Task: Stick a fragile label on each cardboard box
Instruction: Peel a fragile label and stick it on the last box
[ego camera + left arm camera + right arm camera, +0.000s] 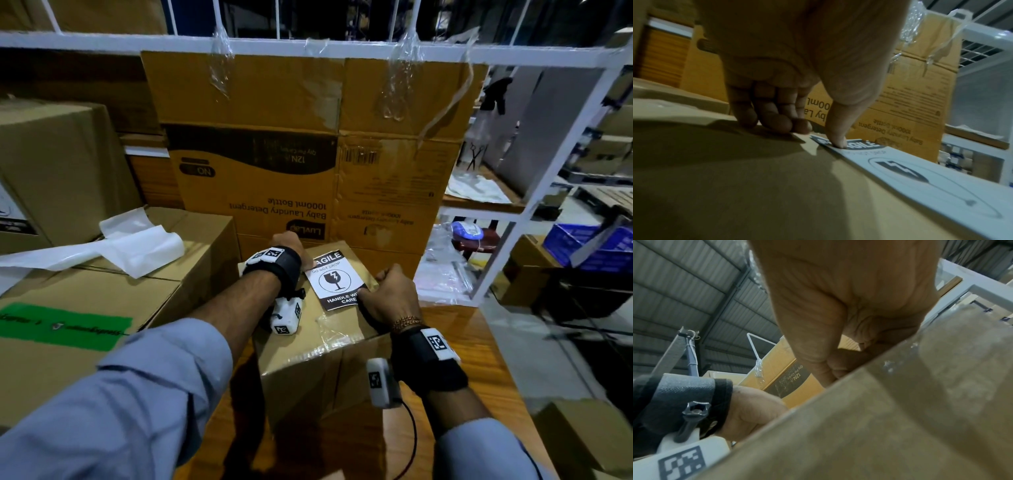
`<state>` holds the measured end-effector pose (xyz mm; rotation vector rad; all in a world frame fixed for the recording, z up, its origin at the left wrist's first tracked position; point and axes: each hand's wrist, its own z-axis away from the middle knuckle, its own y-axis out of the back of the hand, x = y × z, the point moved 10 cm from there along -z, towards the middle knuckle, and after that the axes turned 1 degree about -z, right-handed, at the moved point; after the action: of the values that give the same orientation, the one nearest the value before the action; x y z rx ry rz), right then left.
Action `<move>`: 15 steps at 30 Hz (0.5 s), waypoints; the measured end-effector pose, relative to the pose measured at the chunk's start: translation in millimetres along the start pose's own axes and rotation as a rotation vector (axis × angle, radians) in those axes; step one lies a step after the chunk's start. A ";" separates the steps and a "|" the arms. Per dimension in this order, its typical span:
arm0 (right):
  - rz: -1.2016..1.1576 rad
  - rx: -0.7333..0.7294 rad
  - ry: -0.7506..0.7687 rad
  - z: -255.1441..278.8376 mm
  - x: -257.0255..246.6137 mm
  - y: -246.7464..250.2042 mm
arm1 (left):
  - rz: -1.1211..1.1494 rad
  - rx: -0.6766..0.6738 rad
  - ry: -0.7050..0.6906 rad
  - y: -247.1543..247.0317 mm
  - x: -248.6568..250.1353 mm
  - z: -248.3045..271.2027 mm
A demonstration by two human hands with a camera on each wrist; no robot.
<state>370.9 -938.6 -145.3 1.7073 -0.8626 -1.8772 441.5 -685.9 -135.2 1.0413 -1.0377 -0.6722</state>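
The thin, floppy fragile label (335, 278) lies on the cardboard box (318, 346), best worked by its corners: left hand (291, 247) thumb-presses the far one, right hand (390, 294) curls at the near one, grip unclear.

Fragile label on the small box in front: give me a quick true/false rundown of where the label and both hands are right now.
1. The fragile label lies on top of the small cardboard box. True.
2. The left hand presses its thumb on the label's top corner. True.
3. The right hand hangs clear of the box. False: it rests on the box at the label's lower right corner.
4. The label is green. False: it is black and white; the green strip is on a box to the left.
5. The box stands on a wooden table. True.
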 end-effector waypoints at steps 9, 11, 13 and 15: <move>-0.026 -0.032 -0.073 -5.4 10.1 -1.2 | 0.027 0.036 -0.135 9.9 11.9 25.6; -0.032 -0.041 -0.073 -6.5 10.4 -0.5 | -0.082 0.019 -0.283 4.5 33.3 41.6; -0.024 -0.044 -0.067 -7.7 9.6 0.3 | -0.228 -0.011 -0.425 -8.8 51.2 58.8; -0.006 -0.050 -0.053 -10.0 9.2 -0.8 | -0.340 -0.061 -0.529 -23.7 62.2 73.1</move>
<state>379.6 -946.0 -152.6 1.6392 -0.8242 -1.9399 398.6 -774.4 -124.6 1.0197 -1.2916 -1.2975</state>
